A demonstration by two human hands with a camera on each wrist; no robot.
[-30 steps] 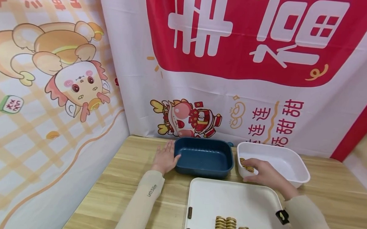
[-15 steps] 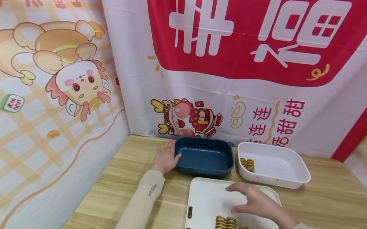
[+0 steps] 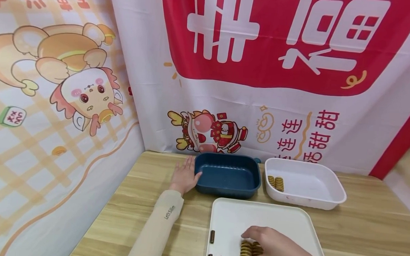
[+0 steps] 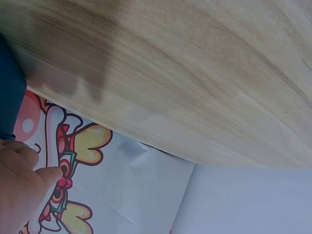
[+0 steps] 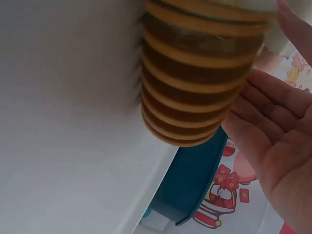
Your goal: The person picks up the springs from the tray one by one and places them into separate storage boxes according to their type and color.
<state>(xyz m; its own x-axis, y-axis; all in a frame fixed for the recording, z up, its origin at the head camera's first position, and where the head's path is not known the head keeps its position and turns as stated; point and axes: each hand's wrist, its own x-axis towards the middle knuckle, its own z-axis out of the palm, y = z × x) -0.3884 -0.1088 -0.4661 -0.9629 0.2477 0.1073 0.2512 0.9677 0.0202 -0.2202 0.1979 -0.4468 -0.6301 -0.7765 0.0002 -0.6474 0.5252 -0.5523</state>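
My left hand [image 3: 184, 176] rests on the table against the left side of a dark blue container [image 3: 227, 193], its fingers extended. Part of that hand [image 4: 24, 187] shows in the left wrist view. Over the tray [image 3: 249, 216], my right hand [image 3: 277, 249] spreads around upright-edged rows of sandwich biscuits [image 3: 245, 253], index finger at their far end. In the right wrist view, one biscuit row [image 5: 195, 87] lies close to the camera, with the right hand's palm [image 5: 278, 131] beside it and its fingers loosely bent. Another row is hidden beneath the hand.
A white container [image 3: 308, 192] with two short rows of biscuits [image 3: 276, 183] at its left end stands right of the blue one. Small dark brown ridged pieces [image 3: 212, 236] lie along the tray's left side. A printed cloth [image 3: 206, 98] hangs behind the table.
My right hand has left the white container, where two biscuit rows now show, and moved back and down to the biscuit rows on the tray. The left hand has stayed put.
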